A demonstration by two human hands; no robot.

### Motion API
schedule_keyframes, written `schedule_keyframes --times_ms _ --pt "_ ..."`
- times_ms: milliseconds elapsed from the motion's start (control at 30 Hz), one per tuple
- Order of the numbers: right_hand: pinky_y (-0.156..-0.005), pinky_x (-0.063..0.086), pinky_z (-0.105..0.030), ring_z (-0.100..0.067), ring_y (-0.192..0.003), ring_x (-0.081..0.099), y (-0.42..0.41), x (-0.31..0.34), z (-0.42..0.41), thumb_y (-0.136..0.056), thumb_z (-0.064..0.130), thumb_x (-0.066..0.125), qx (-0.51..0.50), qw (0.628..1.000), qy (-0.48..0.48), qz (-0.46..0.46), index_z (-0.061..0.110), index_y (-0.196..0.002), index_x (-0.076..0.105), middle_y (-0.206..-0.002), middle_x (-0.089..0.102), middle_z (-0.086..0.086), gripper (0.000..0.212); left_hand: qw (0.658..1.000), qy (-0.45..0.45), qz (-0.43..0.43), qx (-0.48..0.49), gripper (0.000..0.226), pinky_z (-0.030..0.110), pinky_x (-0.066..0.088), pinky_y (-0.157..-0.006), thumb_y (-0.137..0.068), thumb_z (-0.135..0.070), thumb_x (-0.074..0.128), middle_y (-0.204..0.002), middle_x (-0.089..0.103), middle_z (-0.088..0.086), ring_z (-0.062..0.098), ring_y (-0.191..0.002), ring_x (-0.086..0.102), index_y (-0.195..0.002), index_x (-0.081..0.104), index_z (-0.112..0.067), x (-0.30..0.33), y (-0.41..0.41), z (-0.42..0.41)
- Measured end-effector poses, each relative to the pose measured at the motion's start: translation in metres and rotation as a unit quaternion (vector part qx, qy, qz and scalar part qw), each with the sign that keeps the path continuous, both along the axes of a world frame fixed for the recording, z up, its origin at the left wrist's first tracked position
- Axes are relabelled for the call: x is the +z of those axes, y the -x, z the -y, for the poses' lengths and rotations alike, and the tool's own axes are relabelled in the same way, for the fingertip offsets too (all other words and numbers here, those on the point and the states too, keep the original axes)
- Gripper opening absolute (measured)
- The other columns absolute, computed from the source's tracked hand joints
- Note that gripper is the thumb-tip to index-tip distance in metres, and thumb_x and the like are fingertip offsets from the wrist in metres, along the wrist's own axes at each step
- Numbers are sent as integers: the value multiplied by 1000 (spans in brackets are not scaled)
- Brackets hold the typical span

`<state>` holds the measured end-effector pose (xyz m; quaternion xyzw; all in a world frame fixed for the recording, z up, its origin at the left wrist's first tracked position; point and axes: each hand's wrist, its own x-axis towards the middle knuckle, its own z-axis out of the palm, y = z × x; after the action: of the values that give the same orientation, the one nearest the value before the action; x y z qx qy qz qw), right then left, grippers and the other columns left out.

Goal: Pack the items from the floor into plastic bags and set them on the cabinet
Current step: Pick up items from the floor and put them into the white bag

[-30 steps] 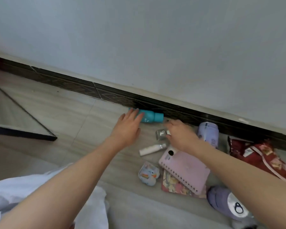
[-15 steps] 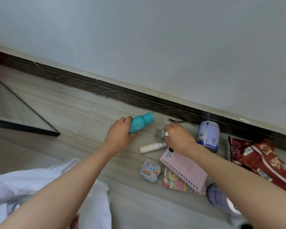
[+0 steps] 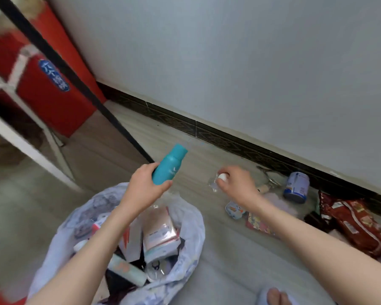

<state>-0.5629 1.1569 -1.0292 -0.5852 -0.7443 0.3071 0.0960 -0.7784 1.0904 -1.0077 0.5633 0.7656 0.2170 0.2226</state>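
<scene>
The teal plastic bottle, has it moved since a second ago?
Yes. The teal plastic bottle lay on the floor against the dark baseboard; now the left hand holds it up, away from the baseboard, above the white plastic bag.

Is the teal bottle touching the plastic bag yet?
Apart. Head view: the left hand holds the teal bottle lifted above the plastic bag, floor visible between them.

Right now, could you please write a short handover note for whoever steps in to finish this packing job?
Left hand grips the teal plastic bottle above the open white plastic bag.
Right hand pinches a small white-capped item; what it is, I cannot tell.
Done: the bag holds several items.
Left: blue-and-white tin, red snack packet, small pastel case on the floor; cabinet step not yet done.
</scene>
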Motion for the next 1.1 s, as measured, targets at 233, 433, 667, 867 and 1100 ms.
schedule_keyframes --times_ms 233,433,667,867,1100 --pt "-77 34 -23 -24 -104 54 69 14 90 -85 21 57 65 994 22 -84 11 -106 61 -110 61 -8 24 987 38 15 156 39 28 36 -69 -78 -34 68 -96 61 4 22 -89 56 -108 59 -11 6 54 117" --pt "-78 35 -21 -19 -103 55 116 1 143 -85 22 58 67 988 46 -129 13 -111 59 -110 63 -4 28 969 96 7 228 48 34 43 -77 -77 -36 68 -107 64 14 32 -100 58 -114 54 -10 -26 70 185" --pt "-75 37 -19 -11 -88 51 148 -21 183 -83 17 57 82 980 78 -161 15 -103 61 -100 62 1 21 971 60 8 233 56 42 45 -83 -77 -33 66 -114 57 15 33 -104 53 -123 41 -11 -44 65 200" --pt "-92 46 -32 -19 -99 54 159 -34 186 -87 9 52 117 980 42 -158 12 -115 60 -113 53 -8 28 983 -25 3 180 60 38 35 -98 -81 -13 63 -127 44 8 25 -116 42 -136 37 -14 -49 56 210" --pt "-64 55 -36 -29 -80 63 148 -44 186 -72 4 64 223 957 -167 -79 4 -93 64 -95 65 -12 21 991 -89 -29 92 50 34 35 -100 -80 -15 67 -133 39 8 19 -121 36 -127 51 -13 -62 45 225"
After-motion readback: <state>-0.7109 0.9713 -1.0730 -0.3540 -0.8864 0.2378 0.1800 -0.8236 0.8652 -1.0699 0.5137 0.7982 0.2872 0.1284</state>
